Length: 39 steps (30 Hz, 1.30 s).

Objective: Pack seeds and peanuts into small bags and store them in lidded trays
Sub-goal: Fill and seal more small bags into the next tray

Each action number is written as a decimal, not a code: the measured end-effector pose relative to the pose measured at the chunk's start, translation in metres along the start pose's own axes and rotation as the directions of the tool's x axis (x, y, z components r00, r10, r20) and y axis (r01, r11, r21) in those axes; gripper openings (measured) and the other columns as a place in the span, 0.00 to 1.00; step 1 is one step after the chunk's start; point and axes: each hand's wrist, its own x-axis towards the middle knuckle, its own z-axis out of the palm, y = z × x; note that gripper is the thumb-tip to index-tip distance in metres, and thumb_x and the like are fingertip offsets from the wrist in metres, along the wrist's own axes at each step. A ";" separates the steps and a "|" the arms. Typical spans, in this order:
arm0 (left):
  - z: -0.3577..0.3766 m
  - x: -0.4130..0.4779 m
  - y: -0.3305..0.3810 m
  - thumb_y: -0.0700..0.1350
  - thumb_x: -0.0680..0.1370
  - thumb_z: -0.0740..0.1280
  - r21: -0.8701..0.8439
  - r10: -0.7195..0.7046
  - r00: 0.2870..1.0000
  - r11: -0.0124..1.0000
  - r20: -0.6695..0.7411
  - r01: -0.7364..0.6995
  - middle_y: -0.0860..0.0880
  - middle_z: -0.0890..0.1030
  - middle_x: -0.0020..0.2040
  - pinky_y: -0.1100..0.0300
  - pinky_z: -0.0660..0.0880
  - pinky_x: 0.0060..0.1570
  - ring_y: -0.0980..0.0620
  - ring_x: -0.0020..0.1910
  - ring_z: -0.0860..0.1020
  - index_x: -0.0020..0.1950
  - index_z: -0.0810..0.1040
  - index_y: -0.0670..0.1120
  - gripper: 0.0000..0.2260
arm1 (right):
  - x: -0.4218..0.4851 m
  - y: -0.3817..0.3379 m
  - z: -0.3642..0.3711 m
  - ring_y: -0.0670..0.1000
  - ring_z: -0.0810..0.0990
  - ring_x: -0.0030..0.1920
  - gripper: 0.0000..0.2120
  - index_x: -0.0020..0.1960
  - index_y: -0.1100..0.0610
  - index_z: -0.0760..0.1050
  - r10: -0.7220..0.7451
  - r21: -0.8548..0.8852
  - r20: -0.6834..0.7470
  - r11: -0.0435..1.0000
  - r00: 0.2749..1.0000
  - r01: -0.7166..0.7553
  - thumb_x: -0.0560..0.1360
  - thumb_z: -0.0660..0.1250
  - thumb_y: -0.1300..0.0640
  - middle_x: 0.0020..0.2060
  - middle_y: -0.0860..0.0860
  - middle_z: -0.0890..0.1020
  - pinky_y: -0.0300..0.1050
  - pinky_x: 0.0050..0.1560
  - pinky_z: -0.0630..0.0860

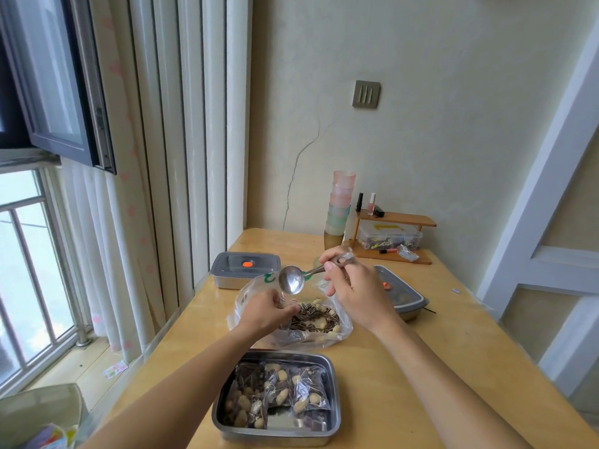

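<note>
Near edge of desk (181, 358): open steel tray (335, 400), about half filled with packed small bags (304, 390) of striped seeds and peanuts in the shell.

Mid-desk: large clear plastic bag (343, 330), mouth open, holding the loose seeds and peanuts (316, 317). Green print on its far side reads like a "2"; the rest is unreadable.

Left hand (264, 311) over the loose pile — grip pinched on a small clear bag (286, 324).

Right hand (350, 286) above the big bag — grip curled round the handle of a metal spoon (291, 280), bowl empty.

Far left edge: lidded tray (244, 268), orange dot on the lid. Right side: second lidded tray (405, 299), partly hidden behind the right hand.

Far edge, by the wall: stack of coloured cups (340, 205), wooden shelf (398, 219) with small bottles, clear box beneath.
</note>
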 end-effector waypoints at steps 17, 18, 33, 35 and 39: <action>-0.019 -0.006 -0.003 0.61 0.78 0.70 -0.018 -0.025 0.990 1.000 -0.142 0.022 0.51 0.76 0.39 0.56 0.67 0.35 0.51 0.39 0.75 0.43 0.73 0.47 0.18 | -0.004 0.031 0.007 0.55 0.87 0.31 0.19 0.46 0.61 0.78 0.588 0.364 -0.189 0.786 0.786 -0.500 0.86 0.60 0.48 0.30 0.53 0.86 0.53 0.39 0.85; -0.020 -0.005 -0.003 0.61 0.78 0.69 -0.023 -0.034 0.990 0.999 -0.140 0.031 0.52 0.77 0.39 0.56 0.67 0.35 0.52 0.39 0.75 0.44 0.73 0.47 0.18 | -0.006 0.031 0.011 0.55 0.87 0.31 0.21 0.45 0.63 0.79 0.621 0.379 -0.174 0.759 0.764 -0.530 0.86 0.60 0.48 0.29 0.53 0.86 0.51 0.37 0.85; -0.027 -0.016 -0.005 0.59 0.79 0.71 -0.059 -0.053 0.995 0.997 -0.089 0.048 0.50 0.78 0.35 0.59 0.68 0.33 0.54 0.35 0.74 0.43 0.74 0.44 0.19 | -0.019 0.029 0.016 0.53 0.84 0.25 0.27 0.43 0.72 0.81 0.795 0.419 -0.112 0.582 0.596 -0.697 0.86 0.60 0.50 0.28 0.58 0.85 0.35 0.23 0.74; -0.026 -0.017 -0.004 0.59 0.79 0.71 -0.044 -0.055 0.995 0.998 -0.088 0.051 0.48 0.79 0.36 0.57 0.69 0.35 0.53 0.35 0.75 0.42 0.74 0.43 0.19 | -0.020 0.030 0.012 0.54 0.84 0.26 0.26 0.42 0.71 0.81 0.774 0.387 -0.148 0.618 0.616 -0.684 0.86 0.61 0.50 0.28 0.58 0.84 0.35 0.23 0.74; -0.025 -0.017 -0.004 0.61 0.78 0.71 -0.028 -0.051 0.995 0.998 -0.086 0.049 0.42 0.84 0.43 0.52 0.76 0.43 0.47 0.42 0.81 0.47 0.78 0.38 0.24 | -0.022 0.029 0.006 0.54 0.85 0.26 0.21 0.42 0.66 0.80 0.706 0.315 -0.219 0.705 0.674 -0.636 0.86 0.61 0.53 0.27 0.56 0.84 0.35 0.23 0.75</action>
